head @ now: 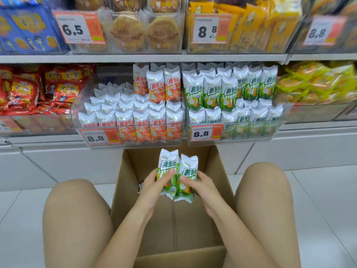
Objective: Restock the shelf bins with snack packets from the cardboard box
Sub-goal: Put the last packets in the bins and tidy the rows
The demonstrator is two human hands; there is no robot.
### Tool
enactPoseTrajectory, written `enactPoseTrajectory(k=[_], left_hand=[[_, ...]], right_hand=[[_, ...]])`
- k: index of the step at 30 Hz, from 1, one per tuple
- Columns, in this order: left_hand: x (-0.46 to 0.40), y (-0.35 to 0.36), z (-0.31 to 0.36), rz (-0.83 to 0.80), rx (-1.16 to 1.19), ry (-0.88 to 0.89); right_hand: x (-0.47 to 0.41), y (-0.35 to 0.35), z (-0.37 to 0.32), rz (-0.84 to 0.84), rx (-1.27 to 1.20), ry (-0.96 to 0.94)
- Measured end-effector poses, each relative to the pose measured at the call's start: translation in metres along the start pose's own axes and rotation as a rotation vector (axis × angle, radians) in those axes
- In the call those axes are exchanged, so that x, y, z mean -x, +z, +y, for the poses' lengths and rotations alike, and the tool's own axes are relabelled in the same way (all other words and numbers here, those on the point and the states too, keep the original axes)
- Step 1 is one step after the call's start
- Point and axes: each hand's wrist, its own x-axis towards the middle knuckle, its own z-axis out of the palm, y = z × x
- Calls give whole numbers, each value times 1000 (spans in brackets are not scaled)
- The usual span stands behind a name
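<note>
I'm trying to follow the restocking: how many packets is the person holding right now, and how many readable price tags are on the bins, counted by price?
Green packets in hand: 2, the left packet in the left hand and the right packet in the right hand
8.8 tags: 4
6.5 tags: 1
Total: 7

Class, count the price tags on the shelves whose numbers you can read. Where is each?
5. A 6.5 tag upper left, two 8.8 tags upper right, and two 8.8 tags on the lower bins. Others may be hidden.
</note>
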Motion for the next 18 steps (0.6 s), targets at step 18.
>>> enactPoseTrajectory(k=[18], left_hand=[[-118, 187, 193, 64, -682, 622]], right_hand=[[-74, -166, -218, 728, 300, -642]])
